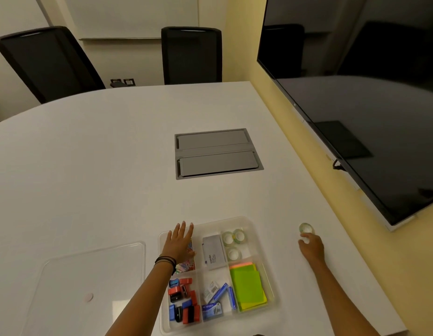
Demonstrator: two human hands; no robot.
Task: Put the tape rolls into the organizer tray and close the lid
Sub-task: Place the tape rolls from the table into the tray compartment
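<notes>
The clear organizer tray [249,220] sits at the near edge of the white bench [101,178], lid off. Its nearest compartments hold red, blue and black sharpeners [184,301], blue staple boxes [219,299] and, at the 3 o'clock side, a stack of green and yellow sticky notes [248,286]. The far middle compartment holds a grey box [213,251].

Three tape rolls [233,242] lie in the tray's compartment at 1 o'clock, close together, two at the back and one in front. A fourth tape roll [306,228] stands outside the tray on the bench, well to the tray's 3 o'clock side.

The right hand [311,247] is at that loose roll, fingertips touching its near side. The grip is partly curled; whether it has closed on the roll cannot be told.

The left hand [180,241] lies open and flat, fingers spread, over the tray's compartment at 11 o'clock, covering most of a pile of coloured clips [186,265]. Dark bands circle its wrist.

The clear lid [89,280] lies flat on the bench at the tray's 9 o'clock side, just apart from it, with a small round pale sticker on it.

Further off at 12 o'clock, a grey cable hatch [216,154] is set into the bench. Two black chairs [191,55] stand beyond the far edge. A dark wall screen [368,105] hangs at 2 o'clock.
</notes>
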